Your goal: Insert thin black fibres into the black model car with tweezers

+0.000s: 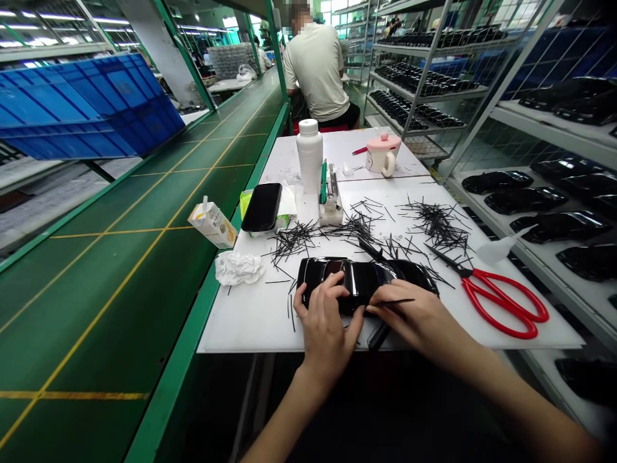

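Observation:
A glossy black model car body point(367, 278) lies lengthwise across the white tabletop in front of me. My left hand point(322, 321) grips its left part, with fingers over the roof and the thumb at the near side. My right hand point(418, 316) pinches a thin, dark, pointed tool point(399, 301), whose exact kind I cannot make out. The right fingertips meet the car's near side. Dark flat pieces stick out behind and in front of the car. Short black strips point(294, 241) lie scattered beyond it. Red-handled scissors point(504, 302) rest to the right, blades apart.
On the table stand a white bottle point(309, 154), a lidded mug point(383, 156), a phone point(261, 207) and crumpled tissue point(238, 267). A drink carton point(212, 223) is at the left edge, beside a green conveyor point(159, 276). Racks of car bodies point(559, 225) line the right. A person sits ahead.

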Demonstrator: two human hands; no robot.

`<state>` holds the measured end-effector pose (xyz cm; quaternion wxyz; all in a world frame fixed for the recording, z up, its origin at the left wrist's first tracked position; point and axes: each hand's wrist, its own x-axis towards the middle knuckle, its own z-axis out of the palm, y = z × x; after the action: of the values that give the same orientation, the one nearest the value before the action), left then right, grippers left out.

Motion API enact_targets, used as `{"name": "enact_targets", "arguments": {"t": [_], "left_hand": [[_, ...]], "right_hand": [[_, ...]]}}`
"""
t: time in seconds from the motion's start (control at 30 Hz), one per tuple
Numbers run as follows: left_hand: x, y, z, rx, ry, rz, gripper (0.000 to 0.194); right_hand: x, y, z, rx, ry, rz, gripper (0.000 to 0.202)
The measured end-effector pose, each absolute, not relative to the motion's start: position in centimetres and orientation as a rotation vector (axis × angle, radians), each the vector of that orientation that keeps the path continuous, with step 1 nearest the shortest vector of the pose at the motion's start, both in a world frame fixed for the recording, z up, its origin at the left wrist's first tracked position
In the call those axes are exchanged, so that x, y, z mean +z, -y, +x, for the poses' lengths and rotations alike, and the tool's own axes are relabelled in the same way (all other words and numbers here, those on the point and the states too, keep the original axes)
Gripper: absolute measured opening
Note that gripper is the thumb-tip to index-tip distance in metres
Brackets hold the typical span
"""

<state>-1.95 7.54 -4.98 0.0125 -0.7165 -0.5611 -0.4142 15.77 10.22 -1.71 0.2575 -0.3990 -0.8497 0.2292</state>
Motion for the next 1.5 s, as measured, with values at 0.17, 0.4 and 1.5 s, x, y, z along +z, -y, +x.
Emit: {"name": "enact_targets", "arguments": {"t": [0.17,0.4,1.5], "left_hand": [[-5.2,-7.5,-1.9,-1.333,1.737,-2.226,0.023],[-5.3,-7.3,-2.0,-1.352,1.739,-2.244,0.023],[-5.5,-7.4,-2.0,-1.395,1.738,-2.255,0.021]], "right_hand": [[-2.5,-9.9,16.3,0.651,2.175,-0.978,0.008],[-2.6,-9.7,16.9,0.823,2.069,-1.068,0.007],[-2.3,-9.3,16.3,0.706,2.128,-1.048,0.011]]}}
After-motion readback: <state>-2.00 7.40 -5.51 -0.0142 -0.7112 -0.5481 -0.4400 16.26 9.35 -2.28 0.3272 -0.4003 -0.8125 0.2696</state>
